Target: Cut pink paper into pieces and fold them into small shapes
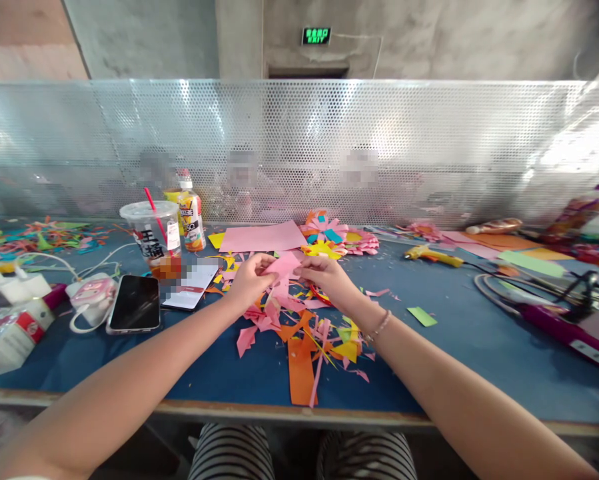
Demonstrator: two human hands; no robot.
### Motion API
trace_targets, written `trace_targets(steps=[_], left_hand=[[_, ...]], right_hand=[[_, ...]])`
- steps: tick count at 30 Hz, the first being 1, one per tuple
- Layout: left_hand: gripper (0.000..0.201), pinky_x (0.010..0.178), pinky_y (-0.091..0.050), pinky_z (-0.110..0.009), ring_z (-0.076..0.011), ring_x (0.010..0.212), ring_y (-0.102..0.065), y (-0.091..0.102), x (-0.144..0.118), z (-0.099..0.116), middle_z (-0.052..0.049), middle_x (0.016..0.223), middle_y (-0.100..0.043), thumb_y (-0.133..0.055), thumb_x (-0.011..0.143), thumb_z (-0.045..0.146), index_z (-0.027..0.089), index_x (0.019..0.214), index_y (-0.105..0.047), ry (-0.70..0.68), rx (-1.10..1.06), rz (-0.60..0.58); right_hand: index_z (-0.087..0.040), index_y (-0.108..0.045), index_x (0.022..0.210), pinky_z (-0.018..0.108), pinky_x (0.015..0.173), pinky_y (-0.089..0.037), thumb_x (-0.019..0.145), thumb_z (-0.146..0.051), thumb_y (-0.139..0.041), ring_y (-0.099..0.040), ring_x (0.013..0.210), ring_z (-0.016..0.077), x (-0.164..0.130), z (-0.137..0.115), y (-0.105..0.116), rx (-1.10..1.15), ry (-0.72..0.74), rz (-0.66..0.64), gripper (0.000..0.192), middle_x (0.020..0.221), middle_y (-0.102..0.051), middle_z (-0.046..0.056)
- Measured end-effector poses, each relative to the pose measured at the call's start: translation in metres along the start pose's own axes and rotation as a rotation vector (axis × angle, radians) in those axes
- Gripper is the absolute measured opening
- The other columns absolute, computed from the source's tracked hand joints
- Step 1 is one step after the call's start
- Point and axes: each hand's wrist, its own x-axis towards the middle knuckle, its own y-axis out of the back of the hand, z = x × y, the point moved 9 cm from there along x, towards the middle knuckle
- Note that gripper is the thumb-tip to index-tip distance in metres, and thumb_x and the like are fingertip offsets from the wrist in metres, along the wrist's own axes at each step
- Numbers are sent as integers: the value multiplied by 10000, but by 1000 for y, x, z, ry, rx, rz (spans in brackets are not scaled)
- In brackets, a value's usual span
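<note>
A piece of pink paper [285, 265] is held up between both hands, over a heap of scraps. My left hand [252, 281] pinches its left side, and my right hand [329, 279] grips its right edge with the fingertips. Below them lie pink paper scraps [265, 317], an orange paper strip [302, 370] and yellow offcuts [348, 347]. Just beyond the hands are a larger pink sheet [264, 237] and layered paper flowers [324, 233] in pink, orange, blue and yellow.
To the left stand a drink cup [154, 233] with a red straw and a bottle [191, 217], with a phone [134, 303] and chargers nearer. On the right lie a yellow glue gun [432, 255], cables and a purple power strip [569, 333]. A perforated metal screen [429, 147] lines the back.
</note>
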Motion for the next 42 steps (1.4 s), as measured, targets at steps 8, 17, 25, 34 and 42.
trace_targets(steps=[8, 17, 25, 34, 42], left_hand=[[241, 695, -443, -260, -154, 778, -573, 3, 1, -3, -48, 850, -614, -575, 598, 116, 143, 837, -570, 16, 18, 9], [270, 664, -452, -255, -149, 774, -588, -7, -2, -2, -51, 851, -627, -582, 596, 89, 148, 859, -570, 28, -39, -85], [227, 618, -492, -273, -130, 638, -596, -11, -5, -13, -51, 762, -648, -639, 615, 161, 122, 836, -605, 209, -162, -76], [224, 551, -524, -234, -112, 597, -606, -12, -10, -16, -24, 707, -614, -666, 621, 165, 108, 820, -582, 310, -266, -53], [222, 555, -531, -239, -122, 603, -622, -12, -8, -20, -33, 737, -624, -653, 641, 157, 109, 844, -578, 300, -297, -56]], right_hand=[[-182, -642, 741, 374, 859, -389, 689, -200, -546, -560, 884, 211, 4, -15, 32, -446, 231, 193, 111, 863, -639, 76], [-194, -572, 990, 303, 699, -514, 710, -338, -578, -580, 794, 146, -4, -4, -4, 98, -17, -12, 316, 935, -586, 47], [-150, -592, 777, 201, 598, -492, 658, -262, -636, -568, 618, 75, -4, 8, -12, 209, -132, -57, 169, 734, -598, 3], [-161, -595, 778, 219, 619, -494, 609, -232, -681, -586, 640, 95, -2, 11, -11, 265, -130, -45, 203, 732, -621, 5], [-173, -582, 799, 256, 648, -494, 591, -209, -690, -578, 650, 106, -1, 8, -10, 254, -74, -37, 237, 733, -611, -1]])
